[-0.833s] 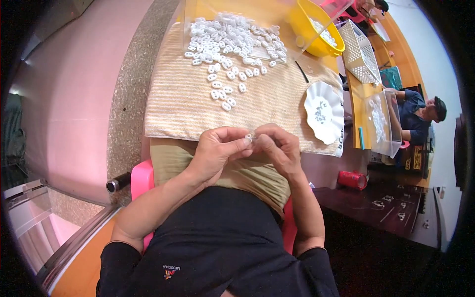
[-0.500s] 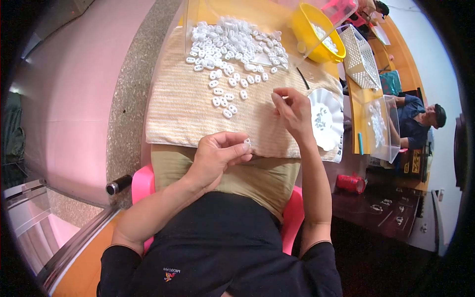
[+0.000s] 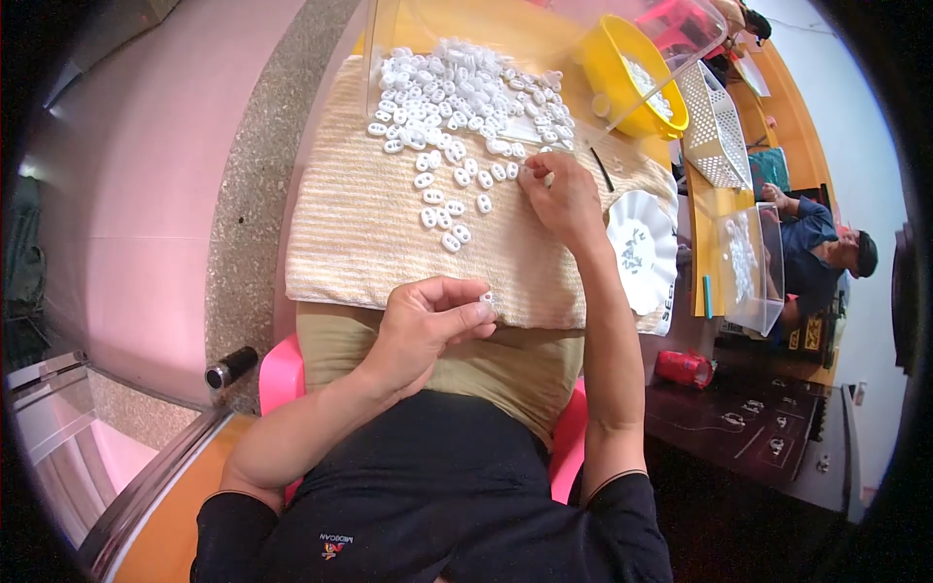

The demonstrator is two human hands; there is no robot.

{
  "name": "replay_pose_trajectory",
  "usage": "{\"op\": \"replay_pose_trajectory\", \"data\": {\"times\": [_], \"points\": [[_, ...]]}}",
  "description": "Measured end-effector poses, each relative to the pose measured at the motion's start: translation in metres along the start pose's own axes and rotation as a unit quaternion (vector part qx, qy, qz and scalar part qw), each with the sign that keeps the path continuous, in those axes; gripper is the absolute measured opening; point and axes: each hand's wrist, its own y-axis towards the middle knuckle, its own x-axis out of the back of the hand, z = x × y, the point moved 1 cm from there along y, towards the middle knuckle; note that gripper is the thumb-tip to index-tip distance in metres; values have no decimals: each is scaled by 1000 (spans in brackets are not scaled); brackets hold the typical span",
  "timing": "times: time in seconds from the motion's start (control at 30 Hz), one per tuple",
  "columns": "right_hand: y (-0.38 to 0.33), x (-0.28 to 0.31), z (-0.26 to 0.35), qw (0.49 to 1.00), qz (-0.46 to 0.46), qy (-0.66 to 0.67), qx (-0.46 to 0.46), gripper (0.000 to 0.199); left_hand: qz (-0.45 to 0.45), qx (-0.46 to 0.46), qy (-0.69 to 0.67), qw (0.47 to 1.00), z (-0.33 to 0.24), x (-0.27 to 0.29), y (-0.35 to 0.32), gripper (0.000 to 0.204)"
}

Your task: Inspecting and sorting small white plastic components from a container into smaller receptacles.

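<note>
Low over the front of a striped beige towel (image 3: 360, 267), my left hand (image 3: 428, 325) pinches a small white two-hole plastic piece (image 3: 488, 298) between thumb and fingertips. Farther out, my right hand (image 3: 564, 194) reaches to the near right edge of the loose pieces. Its fingertips close on another white piece, mostly covered by the fingers. Many identical oval pieces (image 3: 457, 87) lie heaped at the far side of the towel, and several are scattered toward me (image 3: 451, 243). Right of my right forearm sits a white wavy-rimmed dish (image 3: 656, 219) with small grey bits in it.
A thin black stick (image 3: 603, 168) lies beyond the dish. A yellow basin (image 3: 607, 49) holds more white pieces, behind a clear plastic bin wall (image 3: 637, 87). Farther right are a white perforated basket (image 3: 714, 131), another clear bin (image 3: 771, 301) and a seated person (image 3: 812, 243).
My right hand has moved away from me and left, from beside the dish to the loose pieces. My left hand keeps its pinch on the white piece. The view has shifted slightly.
</note>
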Motion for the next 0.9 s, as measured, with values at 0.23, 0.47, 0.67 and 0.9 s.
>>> {"op": "replay_pose_trajectory", "data": {"times": [0.23, 0.47, 0.67, 0.9], "points": [[-16, 6, -2, 996, 13, -5, 88, 17, -2, 1, -3, 1000, -4, 0, 0, 20], [-34, 20, 2, 992, 73, -40, 93, 19, -13, 2, 4, 1000, -4, 0, 1, 20], [-35, 24, -2, 991, 88, -28, 100, 22, -10, 1, 3, 1000, -3, 1, 2, 20], [-43, 20, -12, 988, 101, 111, 23, 23, -7, -3, 6, 1000, -3, 3, 2, 20]]}}
